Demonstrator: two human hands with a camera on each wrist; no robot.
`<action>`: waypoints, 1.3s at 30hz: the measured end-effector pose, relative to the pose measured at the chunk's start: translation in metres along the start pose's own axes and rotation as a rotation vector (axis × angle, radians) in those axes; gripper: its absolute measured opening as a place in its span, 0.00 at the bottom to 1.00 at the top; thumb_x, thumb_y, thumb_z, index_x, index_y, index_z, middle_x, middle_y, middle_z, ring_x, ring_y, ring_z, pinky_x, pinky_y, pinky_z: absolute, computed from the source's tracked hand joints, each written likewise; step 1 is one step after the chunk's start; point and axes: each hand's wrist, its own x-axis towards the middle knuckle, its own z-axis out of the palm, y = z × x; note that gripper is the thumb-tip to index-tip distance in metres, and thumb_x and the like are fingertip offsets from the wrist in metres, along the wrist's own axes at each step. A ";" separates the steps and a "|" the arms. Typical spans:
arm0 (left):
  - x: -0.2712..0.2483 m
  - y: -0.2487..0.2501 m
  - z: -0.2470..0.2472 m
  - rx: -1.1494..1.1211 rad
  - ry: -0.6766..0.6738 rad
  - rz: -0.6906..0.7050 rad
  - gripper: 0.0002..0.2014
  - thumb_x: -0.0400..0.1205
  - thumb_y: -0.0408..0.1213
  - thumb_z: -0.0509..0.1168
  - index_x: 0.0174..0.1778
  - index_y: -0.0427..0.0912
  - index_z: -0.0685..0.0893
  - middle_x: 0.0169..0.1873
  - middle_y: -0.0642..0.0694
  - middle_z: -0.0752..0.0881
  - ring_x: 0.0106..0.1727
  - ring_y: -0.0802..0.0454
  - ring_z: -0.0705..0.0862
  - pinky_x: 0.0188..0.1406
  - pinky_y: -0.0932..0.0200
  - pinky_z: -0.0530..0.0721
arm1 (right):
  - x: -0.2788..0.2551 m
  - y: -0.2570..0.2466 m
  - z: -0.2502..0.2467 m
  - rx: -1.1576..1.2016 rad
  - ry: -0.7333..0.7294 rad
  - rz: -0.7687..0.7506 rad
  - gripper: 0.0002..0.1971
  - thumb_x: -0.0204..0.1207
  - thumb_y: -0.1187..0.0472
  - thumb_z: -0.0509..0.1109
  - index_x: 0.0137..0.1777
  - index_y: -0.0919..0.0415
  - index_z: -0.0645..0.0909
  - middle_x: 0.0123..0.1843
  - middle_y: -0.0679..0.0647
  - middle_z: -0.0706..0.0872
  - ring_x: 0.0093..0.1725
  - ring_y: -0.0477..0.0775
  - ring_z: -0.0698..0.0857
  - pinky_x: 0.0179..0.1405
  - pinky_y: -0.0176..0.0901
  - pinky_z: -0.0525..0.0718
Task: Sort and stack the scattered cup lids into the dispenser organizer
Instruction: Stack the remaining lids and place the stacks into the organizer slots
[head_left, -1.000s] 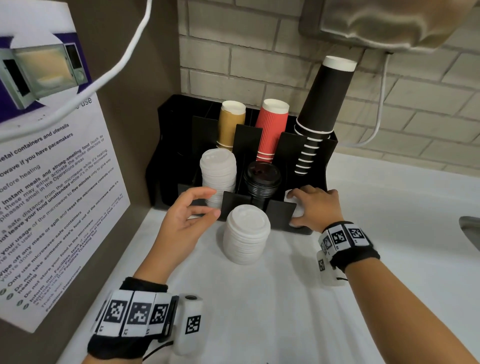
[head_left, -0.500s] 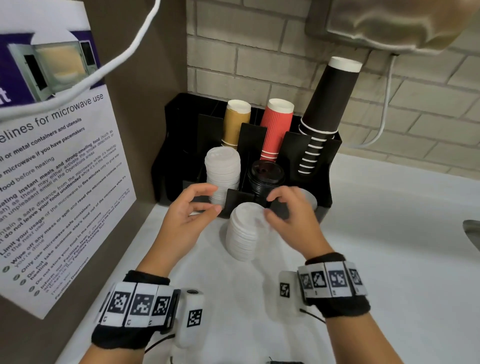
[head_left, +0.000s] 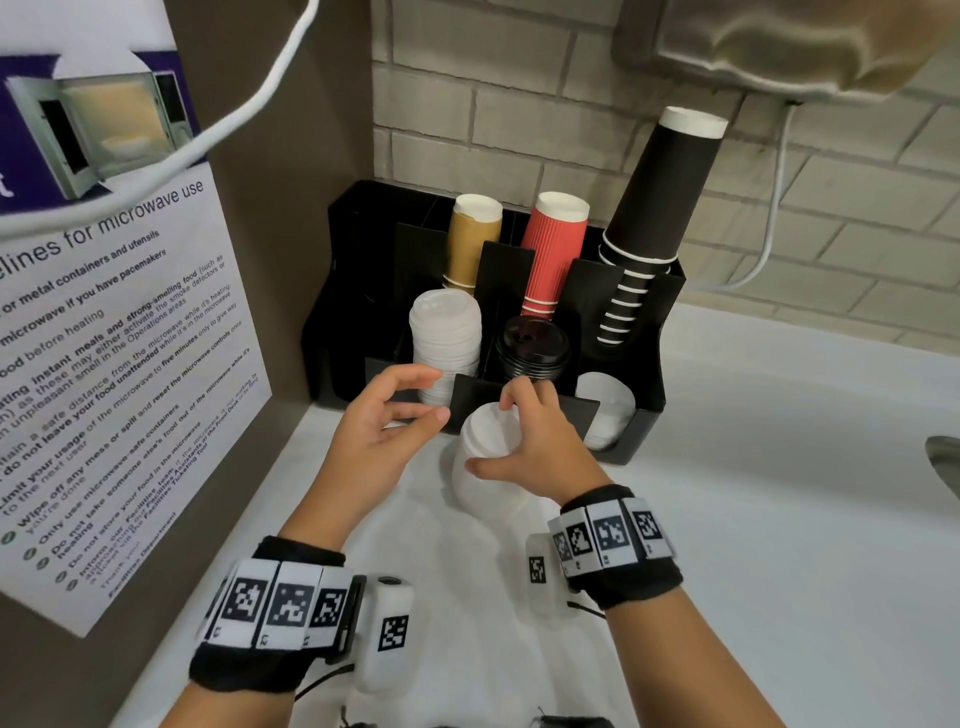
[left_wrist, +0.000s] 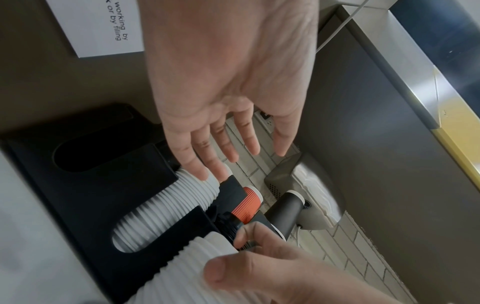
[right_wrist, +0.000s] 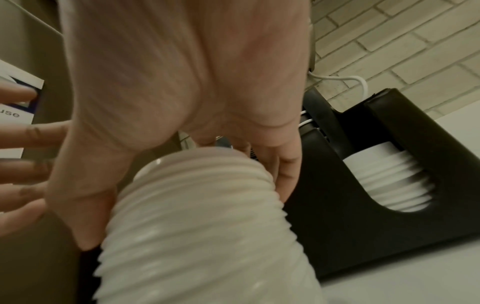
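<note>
Fingers (head_left: 511, 397) of the right hand (head_left: 540, 447) curl over the top of the loose stack of white lids (head_left: 480, 467), thumb pressed to its near side — a real grasp around the column. The left hand (head_left: 382, 426) hovers just beside it, fingers relaxed and spread, holding nothing. The stack stands on the white counter (head_left: 779, 519), right in front of the black organizer (head_left: 649, 410).

Handling looks tricky: thin plastic lids, very light, nested but probably not locked, so the column may shear or fan apart if squeezed at mid-height. Best hold, I'd judge, is top and bottom together — one hand capping, the other under the base. Beyond, one front bay already holds a tall white lid stack (head_left: 444, 343), the middle one black lids (head_left: 532, 345), the right a short white pile (head_left: 605, 410).
</note>
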 end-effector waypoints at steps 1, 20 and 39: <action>0.000 0.000 0.000 0.000 0.000 -0.001 0.15 0.81 0.30 0.70 0.58 0.55 0.83 0.55 0.60 0.84 0.49 0.62 0.87 0.50 0.73 0.80 | 0.001 0.000 0.000 0.005 -0.002 -0.002 0.33 0.56 0.49 0.84 0.53 0.51 0.66 0.57 0.50 0.68 0.49 0.55 0.78 0.45 0.42 0.74; 0.018 0.015 0.044 -0.057 -0.326 -0.083 0.48 0.59 0.53 0.82 0.74 0.74 0.65 0.73 0.63 0.75 0.69 0.54 0.81 0.69 0.48 0.82 | -0.030 -0.023 -0.048 0.858 0.146 0.015 0.32 0.59 0.43 0.76 0.65 0.38 0.72 0.60 0.48 0.81 0.57 0.53 0.86 0.52 0.50 0.88; -0.002 0.024 0.044 -0.089 -0.317 -0.064 0.48 0.61 0.37 0.83 0.77 0.55 0.69 0.72 0.55 0.76 0.67 0.54 0.82 0.62 0.50 0.86 | -0.056 -0.009 -0.069 0.807 -0.076 -0.110 0.35 0.60 0.51 0.82 0.70 0.39 0.76 0.62 0.46 0.86 0.60 0.53 0.87 0.53 0.43 0.86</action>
